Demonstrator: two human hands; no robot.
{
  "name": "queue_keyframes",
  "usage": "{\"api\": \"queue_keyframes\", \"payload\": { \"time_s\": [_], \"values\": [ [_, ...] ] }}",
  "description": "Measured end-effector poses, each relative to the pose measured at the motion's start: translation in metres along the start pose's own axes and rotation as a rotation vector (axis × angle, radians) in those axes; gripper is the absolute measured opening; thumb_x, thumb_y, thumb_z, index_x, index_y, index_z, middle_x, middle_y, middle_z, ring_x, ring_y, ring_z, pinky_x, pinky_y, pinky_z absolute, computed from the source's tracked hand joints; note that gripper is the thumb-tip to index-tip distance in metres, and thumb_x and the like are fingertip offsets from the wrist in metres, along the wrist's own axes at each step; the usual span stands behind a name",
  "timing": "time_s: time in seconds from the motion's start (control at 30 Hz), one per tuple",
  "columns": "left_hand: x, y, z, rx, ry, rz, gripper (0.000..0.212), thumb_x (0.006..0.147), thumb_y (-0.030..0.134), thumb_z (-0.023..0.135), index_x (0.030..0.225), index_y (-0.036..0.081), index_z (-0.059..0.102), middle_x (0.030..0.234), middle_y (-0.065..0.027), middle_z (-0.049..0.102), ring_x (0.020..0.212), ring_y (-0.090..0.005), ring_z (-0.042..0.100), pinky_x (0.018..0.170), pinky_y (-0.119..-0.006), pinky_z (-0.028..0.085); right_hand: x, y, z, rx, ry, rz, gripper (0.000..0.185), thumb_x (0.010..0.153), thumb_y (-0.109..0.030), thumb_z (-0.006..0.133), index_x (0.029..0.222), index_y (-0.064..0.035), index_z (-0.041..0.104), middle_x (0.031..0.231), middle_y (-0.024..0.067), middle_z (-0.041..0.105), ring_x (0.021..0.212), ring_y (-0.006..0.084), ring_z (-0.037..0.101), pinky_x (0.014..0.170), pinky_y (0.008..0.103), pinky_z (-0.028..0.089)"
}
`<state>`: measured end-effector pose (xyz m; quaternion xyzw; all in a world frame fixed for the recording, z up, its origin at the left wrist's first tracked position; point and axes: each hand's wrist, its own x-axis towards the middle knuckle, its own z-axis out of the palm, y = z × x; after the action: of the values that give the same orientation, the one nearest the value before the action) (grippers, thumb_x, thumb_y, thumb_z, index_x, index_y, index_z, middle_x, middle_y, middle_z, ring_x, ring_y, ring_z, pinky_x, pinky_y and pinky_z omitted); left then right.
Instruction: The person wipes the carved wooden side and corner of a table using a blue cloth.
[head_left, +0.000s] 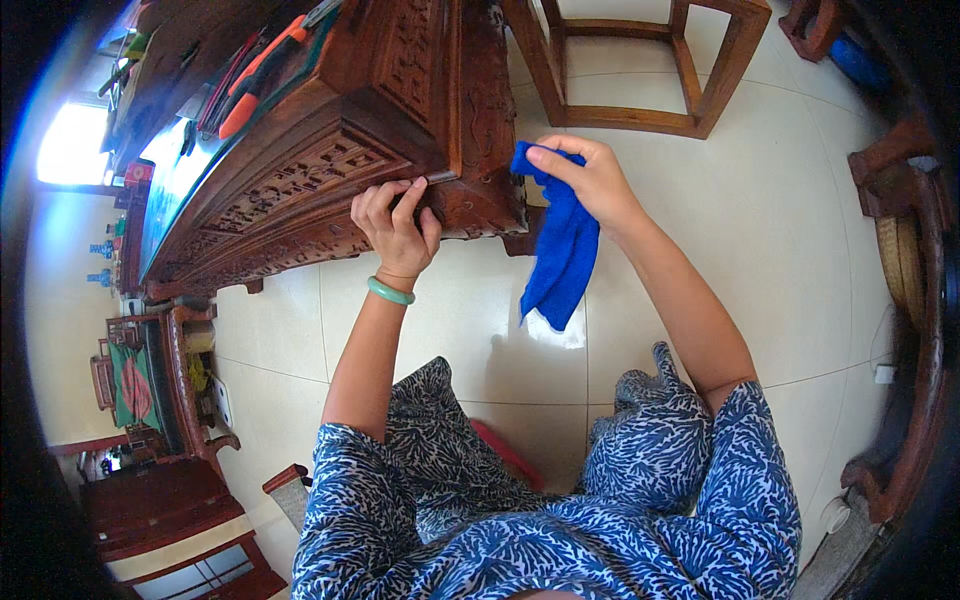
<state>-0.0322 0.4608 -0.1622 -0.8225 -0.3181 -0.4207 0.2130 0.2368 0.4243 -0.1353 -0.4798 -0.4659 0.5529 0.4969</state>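
A blue cloth (562, 247) hangs from my right hand (585, 176), pinched at its top end between thumb and fingers. The hand is beside the corner of a carved dark wooden table (300, 180), over the tiled floor. My left hand (397, 225), with a green bangle (391, 291) at its wrist, rests its fingertips on a ledge near that corner. Its fingers are bent and apart, and no object shows in them. On the table top lie pliers with orange and black handles (262, 75).
A wooden stool frame (630, 118) stands on the tiled floor beyond my right hand. Dark wooden furniture (926, 360) lines the right side. At the left are a carved wooden chair (180, 375) and a dark cabinet (165, 495). A long piece of wood (169, 52) lies on the table.
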Motion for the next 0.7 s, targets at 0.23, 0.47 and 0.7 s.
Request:
{"api": "queue_keyframes", "payload": {
  "time_s": [0.23, 0.47, 0.7],
  "values": [
    [-0.009, -0.006, 0.001, 0.017, -0.019, 0.009, 0.039, 0.085, 0.015, 0.055, 0.124, 0.014, 0.054, 0.116, -0.0080, 0.046, 0.113, -0.0288, 0.039, 0.100, -0.049, 0.029, -0.004, -0.010, 0.024, -0.751, 0.122, -0.432, 0.017, 0.082, -0.020, 0.071, 0.095, -0.0095, 0.071, 0.095, 0.0028, 0.065, 0.083, 0.0215, 0.063, 0.075, 0.0324, 0.049],
    [-0.012, -0.005, -0.003, -0.004, -0.019, 0.003, 0.040, 0.083, 0.014, 0.055, 0.124, 0.014, 0.055, 0.114, -0.0072, 0.048, 0.109, -0.0278, 0.041, 0.097, -0.048, 0.031, -0.010, -0.010, 0.033, -0.656, 0.071, -0.385, 0.016, 0.079, -0.028, 0.071, 0.091, -0.0166, 0.073, 0.091, 0.0015, 0.066, 0.081, 0.0246, 0.063, 0.070, 0.0353, 0.050],
    [-0.016, -0.008, -0.003, 0.012, -0.006, 0.024, 0.042, 0.082, 0.013, 0.057, 0.124, 0.016, 0.055, 0.113, -0.0065, 0.050, 0.107, -0.0275, 0.042, 0.096, -0.047, 0.032, -0.004, -0.012, 0.041, -1.033, 0.176, -0.781, 0.008, 0.072, -0.018, 0.073, 0.077, -0.0144, 0.068, 0.079, 0.0008, 0.060, 0.079, 0.0185, 0.060, 0.061, 0.0348, 0.050]
  ]
}}
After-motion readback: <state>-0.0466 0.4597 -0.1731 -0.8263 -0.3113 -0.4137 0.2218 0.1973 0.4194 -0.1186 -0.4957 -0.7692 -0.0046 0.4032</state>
